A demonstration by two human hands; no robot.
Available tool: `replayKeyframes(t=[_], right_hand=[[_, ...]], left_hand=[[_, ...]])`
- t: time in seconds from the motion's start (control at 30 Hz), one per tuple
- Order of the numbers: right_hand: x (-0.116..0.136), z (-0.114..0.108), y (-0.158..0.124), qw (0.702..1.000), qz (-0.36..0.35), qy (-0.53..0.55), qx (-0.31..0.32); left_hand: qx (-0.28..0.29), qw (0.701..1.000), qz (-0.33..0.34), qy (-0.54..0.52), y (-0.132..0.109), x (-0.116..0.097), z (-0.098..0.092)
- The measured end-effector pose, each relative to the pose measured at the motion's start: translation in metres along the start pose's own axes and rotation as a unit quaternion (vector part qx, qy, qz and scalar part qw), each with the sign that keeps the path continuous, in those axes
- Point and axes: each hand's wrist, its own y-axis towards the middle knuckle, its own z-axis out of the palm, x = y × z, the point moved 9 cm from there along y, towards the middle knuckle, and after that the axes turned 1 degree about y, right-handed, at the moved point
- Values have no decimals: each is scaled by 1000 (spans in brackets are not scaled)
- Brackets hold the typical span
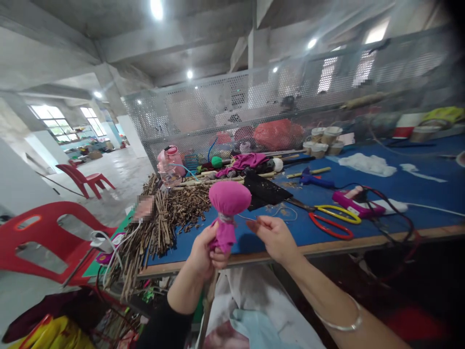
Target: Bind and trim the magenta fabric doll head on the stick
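In the head view, we see our two hands above the blue table [249, 245]. The pink cloth bundle [230, 198] is at the centre of the frame, upright, with a round top and a narrow neck. Around this neck we see a grey binding [226, 218]. Our left hand [205, 252], at lower centre, has its grip clamped on the loose cloth below the neck. Our right hand [276, 237] is just to the right, apart from the bundle. Its thumb and fingers are together, pinching a thin thread [244, 216] which runs to the neck.

Behind the bundle, a black cloth [267, 190] lies near the scissors [310, 209], whose handles are red and yellow. At right of the frame we find a blue glue gun [317, 180] and a magenta power strip [358, 205]. At centre left there are many dry sticks [160, 223], and a red chair [72, 220] stands at the left edge.
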Motion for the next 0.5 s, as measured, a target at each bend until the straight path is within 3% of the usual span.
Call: replayKeyframes(t=[0.1,0.27,0.4,0.5], right_hand=[[20,4,40,997,-61,-15,33],[27,-3,122,991,-122,-56,-21],[12,6,149,969,-222,-105,-33],[-8,12,149,968,-237,-75,-20]], left_hand=[[47,998,-50,-7,24,-23,14],[40,996,-69,-28,80,-68,13],[25,993,-98,-58,102,-66,-6],[11,992,-107,-61,107,-52,-22]])
